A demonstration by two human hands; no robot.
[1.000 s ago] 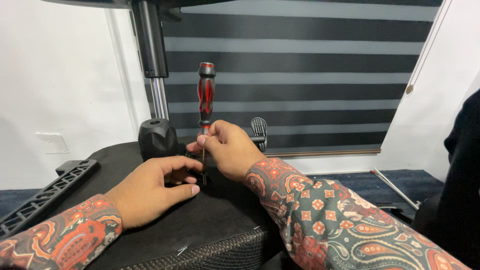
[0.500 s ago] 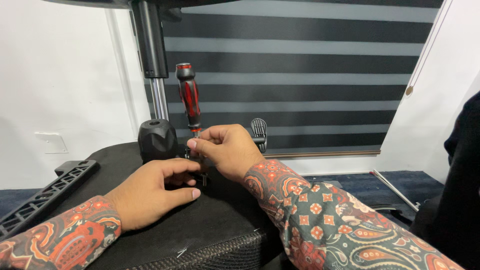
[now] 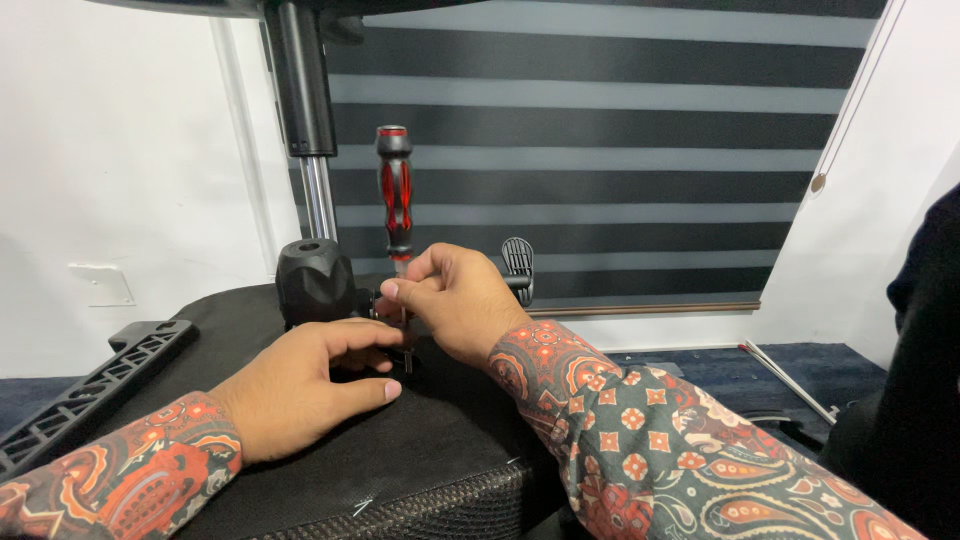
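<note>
Currently, a red-black screwdriver (image 3: 395, 195) is pinched upright at its shaft by right hand (image 3: 455, 300) fingers; beside it, left hand (image 3: 300, 385) fingers, loosely curled, are rested on the black seat cushion (image 3: 440, 440).

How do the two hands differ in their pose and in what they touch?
The right hand pinches the thin metal shaft of the upright screwdriver with its fingertips; the left hand holds no tool and rests palm down on the black fabric surface. The right hand is raised above the surface; the left hand lies lower, its fingers curled beside the screwdriver tip. Both wear the same patterned sleeves.
</note>
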